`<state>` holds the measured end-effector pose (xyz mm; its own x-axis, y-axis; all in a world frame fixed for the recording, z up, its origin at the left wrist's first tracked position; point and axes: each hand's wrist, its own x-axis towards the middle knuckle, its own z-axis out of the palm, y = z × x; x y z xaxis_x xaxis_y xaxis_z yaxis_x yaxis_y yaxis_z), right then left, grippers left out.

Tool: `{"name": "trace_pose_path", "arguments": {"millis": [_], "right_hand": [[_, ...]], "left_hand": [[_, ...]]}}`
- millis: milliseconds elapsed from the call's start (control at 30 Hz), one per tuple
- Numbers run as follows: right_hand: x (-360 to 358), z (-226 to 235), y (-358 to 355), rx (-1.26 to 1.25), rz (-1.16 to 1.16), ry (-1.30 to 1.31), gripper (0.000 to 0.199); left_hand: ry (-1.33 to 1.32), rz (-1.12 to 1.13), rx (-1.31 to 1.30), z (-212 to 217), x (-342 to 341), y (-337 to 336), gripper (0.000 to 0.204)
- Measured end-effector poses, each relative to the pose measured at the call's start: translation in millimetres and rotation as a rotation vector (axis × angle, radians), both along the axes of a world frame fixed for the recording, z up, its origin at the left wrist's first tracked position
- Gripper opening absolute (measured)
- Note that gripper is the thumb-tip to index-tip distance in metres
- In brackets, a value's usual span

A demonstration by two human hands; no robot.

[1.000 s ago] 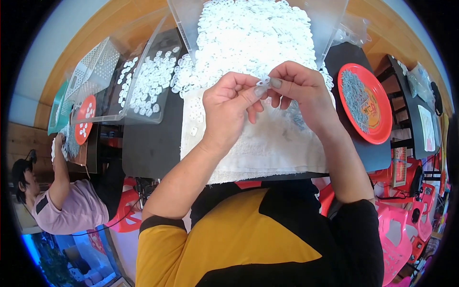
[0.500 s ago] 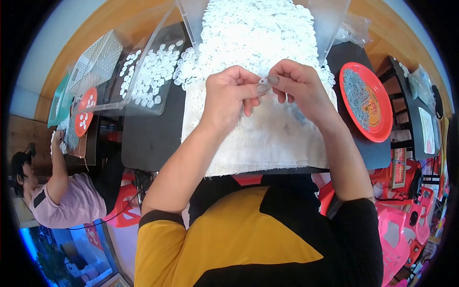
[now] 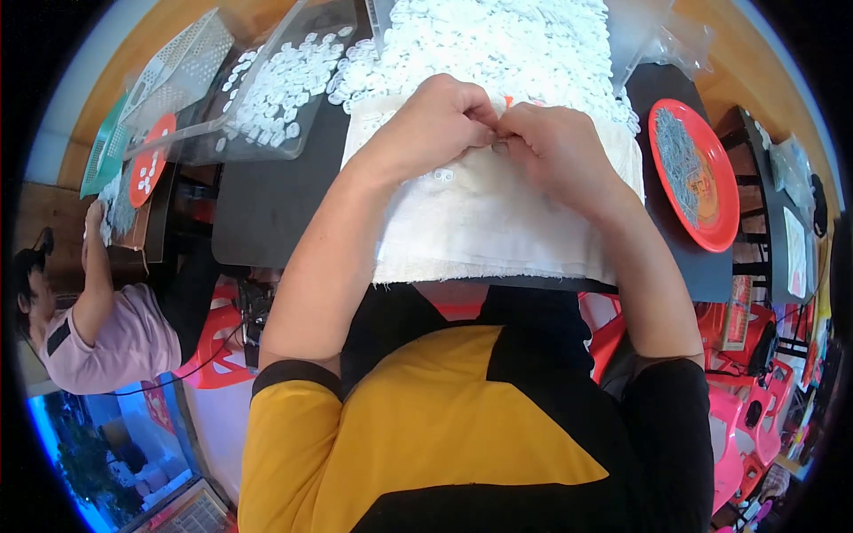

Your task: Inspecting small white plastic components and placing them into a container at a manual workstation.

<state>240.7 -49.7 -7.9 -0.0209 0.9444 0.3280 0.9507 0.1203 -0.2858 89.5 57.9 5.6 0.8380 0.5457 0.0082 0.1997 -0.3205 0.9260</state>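
My left hand [image 3: 442, 126] and my right hand [image 3: 562, 153] meet over a cream cloth [image 3: 498, 244], their fingertips pinched together. Whatever sits between the fingertips is hidden. Just beyond them is a big heap of small white plastic pieces [image 3: 498, 44], reaching onto the cloth's far edge. One loose white piece [image 3: 442, 176] with holes lies on the cloth below my left hand. A bit of orange [image 3: 508, 100] shows beyond the fingertips.
A red plate [image 3: 727, 200] of thin grey metal pieces stands at the right. On the left, a clear plastic tray [image 3: 267, 153] holds more white pieces. A co-worker [image 3: 111, 329] sits far left beside an orange plate [image 3: 142, 191] and a green basket [image 3: 99, 155]. Pink stools [image 3: 729, 444] stand lower right.
The white piece seen between my fingertips earlier is out of sight there. My fingers have closed in tighter, and a loose piece now shows on the cloth. The whole view has shifted slightly.
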Motion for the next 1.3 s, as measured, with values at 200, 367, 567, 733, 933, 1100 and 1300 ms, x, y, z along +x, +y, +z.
{"name": "trace_pose_path", "arguments": {"millis": [200,367,567,733,933,1100,1300], "right_hand": [[8.0,-7.0,1.0,0.144,0.133,0.022,0.008],[12.1,3.3,2.1,-0.031,0.047,0.114,0.01],[18.2,1.6,3.7,-0.058,0.053,0.161,0.011],[17.3,1.8,3.9,-0.074,0.056,0.203,0.009],[11.4,-2.9,6.3,-0.054,0.048,0.103,0.007],[3.9,-0.1,0.0,0.001,0.086,-0.048,0.009],[-1.6,-8.1,-3.0,-0.025,0.033,-0.155,0.011]], "left_hand": [[0.066,0.017,0.048,-4.8,0.7,0.7,0.007],[0.117,0.019,0.042,-2.4,2.9,-0.4,0.008],[0.096,0.051,0.013,-4.6,2.7,-1.4,0.008],[0.108,0.033,0.031,-3.4,2.7,-1.4,0.01],[0.076,0.041,-0.002,-8.6,3.8,1.7,0.008],[0.077,0.055,-0.027,-5.5,4.5,-2.6,0.012],[0.15,0.074,0.089,-10.8,3.6,-6.6,0.007]]}}
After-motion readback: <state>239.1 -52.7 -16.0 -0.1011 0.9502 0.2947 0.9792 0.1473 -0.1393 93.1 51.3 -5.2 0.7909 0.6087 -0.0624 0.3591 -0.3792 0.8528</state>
